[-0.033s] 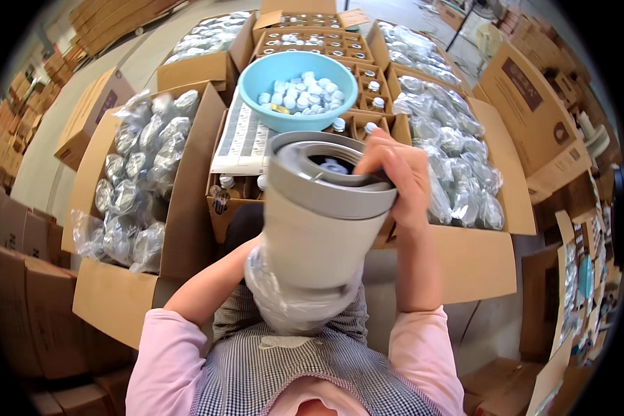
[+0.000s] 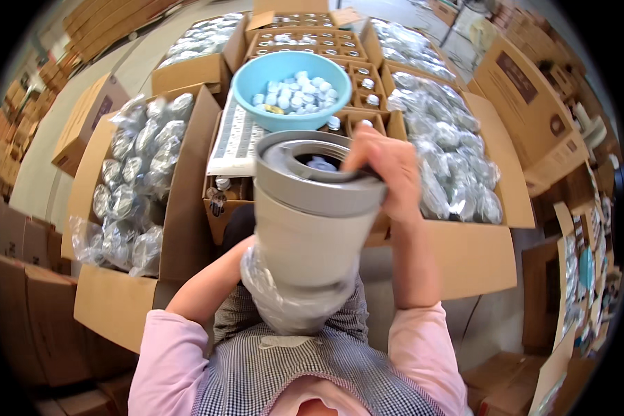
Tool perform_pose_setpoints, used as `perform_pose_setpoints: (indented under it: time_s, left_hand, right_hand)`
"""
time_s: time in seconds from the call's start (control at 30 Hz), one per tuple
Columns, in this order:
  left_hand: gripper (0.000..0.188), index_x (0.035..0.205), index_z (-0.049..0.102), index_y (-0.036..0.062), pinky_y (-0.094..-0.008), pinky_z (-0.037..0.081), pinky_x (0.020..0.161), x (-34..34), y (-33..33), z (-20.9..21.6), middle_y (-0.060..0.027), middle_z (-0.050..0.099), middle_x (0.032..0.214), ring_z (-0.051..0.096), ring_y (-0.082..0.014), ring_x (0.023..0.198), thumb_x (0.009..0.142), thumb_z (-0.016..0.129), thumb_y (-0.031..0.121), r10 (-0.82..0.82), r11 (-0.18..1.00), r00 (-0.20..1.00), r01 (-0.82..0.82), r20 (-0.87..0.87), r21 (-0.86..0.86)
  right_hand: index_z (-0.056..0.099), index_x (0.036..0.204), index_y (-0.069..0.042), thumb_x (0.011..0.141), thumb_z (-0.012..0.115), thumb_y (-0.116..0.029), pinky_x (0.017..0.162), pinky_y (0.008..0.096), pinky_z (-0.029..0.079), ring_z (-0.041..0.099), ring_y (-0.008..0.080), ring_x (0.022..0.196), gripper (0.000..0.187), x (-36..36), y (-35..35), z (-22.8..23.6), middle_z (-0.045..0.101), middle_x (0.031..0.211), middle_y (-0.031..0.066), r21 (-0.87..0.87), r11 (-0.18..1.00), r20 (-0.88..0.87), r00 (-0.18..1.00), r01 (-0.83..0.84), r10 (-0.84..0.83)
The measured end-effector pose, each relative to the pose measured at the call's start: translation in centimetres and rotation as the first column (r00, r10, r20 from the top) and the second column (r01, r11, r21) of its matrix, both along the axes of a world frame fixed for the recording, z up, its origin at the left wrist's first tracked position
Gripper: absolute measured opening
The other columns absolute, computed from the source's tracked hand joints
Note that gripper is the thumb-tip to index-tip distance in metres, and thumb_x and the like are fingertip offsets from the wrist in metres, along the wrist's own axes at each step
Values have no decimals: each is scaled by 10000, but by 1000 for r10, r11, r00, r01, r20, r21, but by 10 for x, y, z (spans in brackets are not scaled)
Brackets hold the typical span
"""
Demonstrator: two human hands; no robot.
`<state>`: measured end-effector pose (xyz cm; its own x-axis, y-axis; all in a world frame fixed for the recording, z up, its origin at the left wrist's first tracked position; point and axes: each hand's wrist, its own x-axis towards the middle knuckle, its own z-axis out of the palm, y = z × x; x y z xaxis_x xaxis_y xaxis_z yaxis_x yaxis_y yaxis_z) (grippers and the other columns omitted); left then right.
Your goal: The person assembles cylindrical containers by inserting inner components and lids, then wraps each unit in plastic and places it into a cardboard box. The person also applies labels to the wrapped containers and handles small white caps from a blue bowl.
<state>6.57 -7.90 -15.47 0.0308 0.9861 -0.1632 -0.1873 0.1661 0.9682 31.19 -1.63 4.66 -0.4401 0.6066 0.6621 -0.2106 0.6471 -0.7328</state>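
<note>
Big boxes [image 2: 191, 180] of stiff tan cardboard are set at the left and right, packed with shiny, crinkly bags [image 2: 128, 187]. A big round container [image 2: 308, 243] is held up over the lap, a little tilted, in front of the checked apron [image 2: 277, 371]. It is shaped like a fat tube. Its body is smooth and cream-grey, and its top is ringed by a thick, darker grey band [image 2: 319, 195]. A round hole is left in the top, and something pale can be seen inside. The bottom is wrapped in a thin, wrinkly clear bag [image 2: 291, 312]. Behind, a smooth blue bowl [image 2: 284, 123] is seen. The container's rim is gripped by the right hand [image 2: 388, 166]. The left hand is hidden behind the container, so its grip cannot be told. Little round white caps [image 2: 301, 90] are heaped in the bowl.
</note>
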Motion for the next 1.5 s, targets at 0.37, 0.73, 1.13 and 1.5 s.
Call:
perform_pose_setpoints:
  time_s: [0.37,0.73,1.13,1.5]
  left_hand:
    - [300,1223,558,11,-286,436,883,-7,91,112,-71,604,1124,545,-155,978,1012,542,223,155,851,887,104,-436,514]
    - [568,1399,493,8,-370,388,1070,-63,138,74,-198,495,1414,484,-317,1293,965,571,367,480,715,398,339,-782,612]
    - [516,1379,520,32,-351,394,1044,-55,176,107,-184,528,1358,515,-297,1232,982,534,361,302,802,591,267,-748,535]
    - [497,1314,578,16,-322,412,994,-47,173,129,-155,599,1248,558,-258,1138,994,525,392,239,813,599,307,-765,494]
  right_hand:
    - [692,796,25,980,551,-366,822,372,479,633,271,855,454,-54,73,-105,673,814,162,-297,821,-103,839,487,-534]
    - [650,1091,-73,904,600,-226,978,448,459,559,360,1133,247,105,-247,-313,623,1128,188,-296,127,545,277,947,-791]
    - [298,1409,12,848,642,-172,1079,518,378,393,511,1306,684,71,-572,-528,346,1444,319,-193,-971,969,181,140,-167]
    - [581,1265,31,924,522,-342,1038,525,399,473,422,1283,508,146,-724,-531,537,1337,260,-35,-916,999,-24,-400,-27]
